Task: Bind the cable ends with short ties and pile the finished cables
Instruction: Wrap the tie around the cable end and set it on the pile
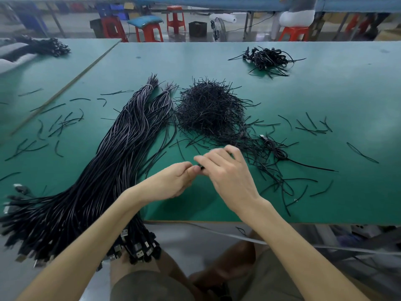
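A thick bundle of long black cables (104,170) lies on the left of the green table (325,94), its USB plugs hanging over the near edge. Beside it sits a heap of short black ties (208,109). A pile of finished cables (268,58) rests at the far right. My left hand (173,181) and my right hand (225,170) meet near the front edge, both pinching a small black cable end or tie between the fingertips; most of it is hidden by the fingers. One coiled cable (276,148) lies just right of my hands.
Loose ties are scattered across the table on both sides. Another dark cable pile (46,47) sits on the adjoining table at far left. Red stools (175,18) and a fan (218,29) stand on the floor beyond. My knees are below the table edge.
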Available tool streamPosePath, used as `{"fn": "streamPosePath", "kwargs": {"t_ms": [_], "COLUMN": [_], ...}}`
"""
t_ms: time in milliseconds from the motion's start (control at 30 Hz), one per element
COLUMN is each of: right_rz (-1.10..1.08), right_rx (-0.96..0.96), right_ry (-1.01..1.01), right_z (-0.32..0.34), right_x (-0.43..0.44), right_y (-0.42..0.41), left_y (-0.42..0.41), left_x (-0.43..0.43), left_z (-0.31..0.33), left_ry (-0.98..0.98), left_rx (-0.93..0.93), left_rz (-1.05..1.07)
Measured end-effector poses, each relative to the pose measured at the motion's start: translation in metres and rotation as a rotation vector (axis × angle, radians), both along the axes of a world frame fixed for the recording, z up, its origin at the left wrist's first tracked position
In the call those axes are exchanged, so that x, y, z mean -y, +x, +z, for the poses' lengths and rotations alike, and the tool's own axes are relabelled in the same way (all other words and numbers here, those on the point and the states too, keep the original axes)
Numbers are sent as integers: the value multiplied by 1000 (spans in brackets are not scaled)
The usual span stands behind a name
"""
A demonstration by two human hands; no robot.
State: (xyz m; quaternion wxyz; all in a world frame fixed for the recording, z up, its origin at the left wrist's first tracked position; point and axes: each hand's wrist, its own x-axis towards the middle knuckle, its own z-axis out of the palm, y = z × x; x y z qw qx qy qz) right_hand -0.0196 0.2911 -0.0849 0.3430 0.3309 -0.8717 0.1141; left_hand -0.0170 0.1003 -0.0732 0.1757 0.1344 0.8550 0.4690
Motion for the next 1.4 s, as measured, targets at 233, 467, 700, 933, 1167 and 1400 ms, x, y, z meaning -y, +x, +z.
{"fn": "streamPosePath", "kwargs": {"t_ms": [233, 467, 700, 933, 1167, 1400], "right_rz": [-251, -516, -540, -501, -443, -468], "right_rx": [406, 664, 603, 599, 752, 655], "right_ry": [-317, -46, 137, -50, -169, -5], "right_z": [2, -12, -12, -12, -11, -10], "right_x": [16, 45, 51, 33, 39, 41], "right_y": [-10, -44, -47, -36, -43, -36], "left_y": [-16, -9, -8, -10, -7, -7], "left_x": [8, -3, -2, -1, -1, -2], "left_z": [-14, -19, -21, -24, -23, -22], "left_ry": [344, 495, 538, 629, 606, 577], "left_rx": [23, 22, 21, 46, 45, 20], "left_rz": [527, 564, 582, 619, 605, 604]}}
